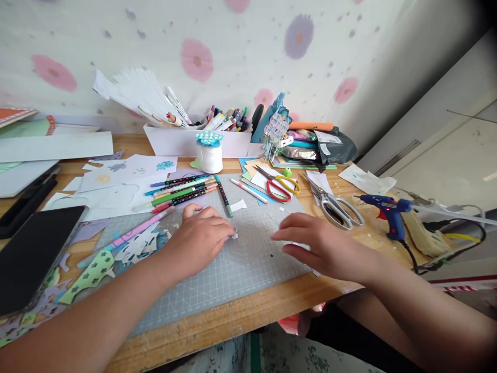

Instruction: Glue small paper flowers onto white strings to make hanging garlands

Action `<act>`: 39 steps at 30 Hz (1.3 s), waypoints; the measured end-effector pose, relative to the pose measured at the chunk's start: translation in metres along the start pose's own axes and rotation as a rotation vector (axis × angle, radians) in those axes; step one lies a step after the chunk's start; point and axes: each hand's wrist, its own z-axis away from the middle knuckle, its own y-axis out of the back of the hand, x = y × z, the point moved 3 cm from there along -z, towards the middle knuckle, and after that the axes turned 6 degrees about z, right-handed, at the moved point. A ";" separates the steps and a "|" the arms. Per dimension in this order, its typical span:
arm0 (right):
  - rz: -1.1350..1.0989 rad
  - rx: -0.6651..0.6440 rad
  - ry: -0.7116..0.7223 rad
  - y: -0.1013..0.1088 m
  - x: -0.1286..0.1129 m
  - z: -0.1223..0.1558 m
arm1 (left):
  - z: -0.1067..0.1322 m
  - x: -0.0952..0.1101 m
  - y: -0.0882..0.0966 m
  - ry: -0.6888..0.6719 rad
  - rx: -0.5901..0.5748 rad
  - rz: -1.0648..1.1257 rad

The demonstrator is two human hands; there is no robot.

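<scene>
My left hand (204, 233) is over the middle of the grey cutting mat (240, 280). Its fingers are drawn together, and a small white piece with a thin loop (235, 234) shows at the fingertips. To the right, my right hand (314, 241) hovers low over the mat, thumb apart from the fingers, with nothing visible between them. A thin white string (274, 220) lies just beyond its fingertips. Part of what is under the right hand is hidden.
Several markers (182, 191) and paper scraps (93, 274) lie left, beside a black phone (39, 254). Behind are a white thread spool (212, 158), red-yellow scissors (277, 186) and grey scissors (334, 204). A blue glue gun (390, 210) stands right, near a power strip (425, 233).
</scene>
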 end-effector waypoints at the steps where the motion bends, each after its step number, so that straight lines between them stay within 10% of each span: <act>1: 0.030 -0.033 0.035 -0.009 -0.003 -0.012 | 0.000 0.000 0.000 0.002 -0.008 0.000; 7: 0.152 -0.117 0.090 -0.042 0.002 -0.047 | 0.001 0.001 0.000 0.001 -0.053 -0.013; 33: 0.501 -0.220 0.279 -0.041 -0.001 -0.061 | 0.004 -0.014 0.019 0.006 -0.074 -0.019; 39: 0.461 -0.217 0.274 -0.042 0.000 -0.062 | 0.004 -0.042 0.034 0.194 0.138 -0.054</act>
